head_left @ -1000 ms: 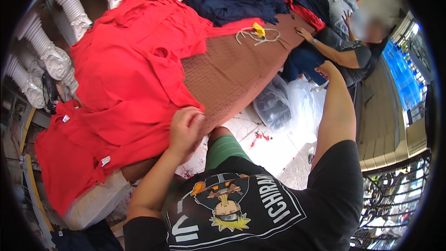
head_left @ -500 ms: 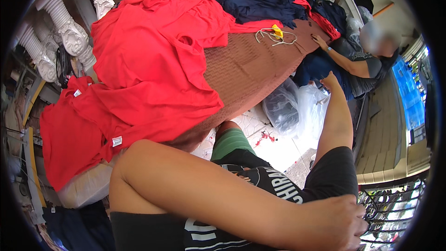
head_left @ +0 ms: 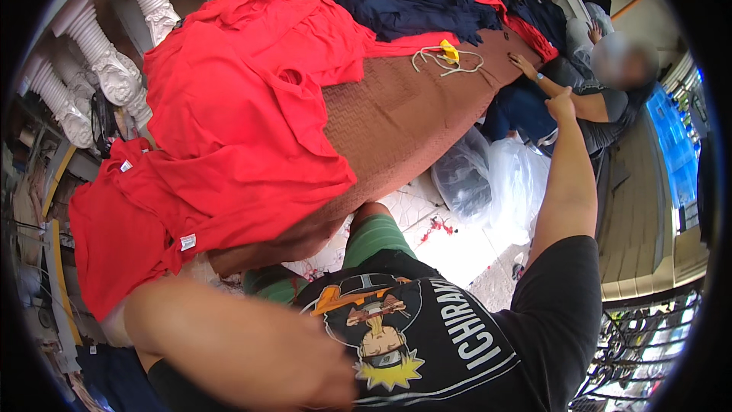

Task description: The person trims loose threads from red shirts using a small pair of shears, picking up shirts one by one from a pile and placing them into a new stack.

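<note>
Facing red clothes (head_left: 244, 107) on brown cloth (head_left: 419, 114). Holding blurred left hand (head_left: 326, 368) before black shirt (head_left: 545, 320), can't tell if open. Stretching right hand (head_left: 562, 106) toward co-worker (head_left: 616, 104), too small to tell grip.

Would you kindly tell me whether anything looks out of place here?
Yes: red scraps lie loose on the pale floor beside the brown-covered surface, looking like stray litter, apart from the red garments heaped on top.

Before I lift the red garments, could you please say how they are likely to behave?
The red garments will probably sag limply, as their cloth lies in soft folds. They could drag one another along, since they seem to overlap. Spread out, they look unlikely to roll.
</note>
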The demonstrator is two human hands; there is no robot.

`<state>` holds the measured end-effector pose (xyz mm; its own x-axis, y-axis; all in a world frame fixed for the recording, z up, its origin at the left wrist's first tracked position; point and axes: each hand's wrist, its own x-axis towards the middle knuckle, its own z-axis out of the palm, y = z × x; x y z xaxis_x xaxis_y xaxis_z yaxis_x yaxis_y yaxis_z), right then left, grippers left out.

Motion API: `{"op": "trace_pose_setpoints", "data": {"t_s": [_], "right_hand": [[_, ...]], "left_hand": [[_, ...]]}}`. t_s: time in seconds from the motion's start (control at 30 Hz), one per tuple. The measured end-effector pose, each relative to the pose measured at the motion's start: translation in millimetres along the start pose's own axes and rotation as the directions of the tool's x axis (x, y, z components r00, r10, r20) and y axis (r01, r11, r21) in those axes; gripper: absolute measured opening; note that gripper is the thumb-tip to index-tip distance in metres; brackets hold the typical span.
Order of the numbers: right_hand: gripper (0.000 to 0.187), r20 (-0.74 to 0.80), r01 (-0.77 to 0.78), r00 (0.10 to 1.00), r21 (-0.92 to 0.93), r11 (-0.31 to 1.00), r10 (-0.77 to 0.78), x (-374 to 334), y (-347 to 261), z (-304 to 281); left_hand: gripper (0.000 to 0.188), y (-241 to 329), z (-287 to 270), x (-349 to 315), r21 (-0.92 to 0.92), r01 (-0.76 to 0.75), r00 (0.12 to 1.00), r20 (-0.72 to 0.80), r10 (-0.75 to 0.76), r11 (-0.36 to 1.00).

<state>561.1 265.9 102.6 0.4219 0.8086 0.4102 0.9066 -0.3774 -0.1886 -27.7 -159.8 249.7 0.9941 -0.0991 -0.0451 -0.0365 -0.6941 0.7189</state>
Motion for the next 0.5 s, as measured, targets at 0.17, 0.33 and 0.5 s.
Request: {"op": "trace_pose_setpoints", "data": {"t_s": [0.17, 0.33, 0.5], "right_hand": [[0.064, 0.046, -0.188, 0.981, 0.039, 0.981, 0.186, 20.4, 30.6, -9.0], [0.021, 0.403, -0.233, 0.896, 0.069, 0.970, 0.186, -11.6, 16.2, -3.6], [0.010, 0.728, 0.013, 0.682, 0.083, 0.996, -0.070, -56.8, -11.0, -3.9]], "left_hand": [[0.014, 63.8, -11.4, -4.0, 0.038, -0.159, 0.979, -0.124, 0.162, 0.987], [0.013, 41.8, -11.5, 9.5, 0.015, -0.379, 0.878, -0.309, 0.365, 0.925], [0.031, -42.7, 7.0, 67.7, -0.080, -0.308, 0.843, -0.486, 0.233, 0.948]]}}
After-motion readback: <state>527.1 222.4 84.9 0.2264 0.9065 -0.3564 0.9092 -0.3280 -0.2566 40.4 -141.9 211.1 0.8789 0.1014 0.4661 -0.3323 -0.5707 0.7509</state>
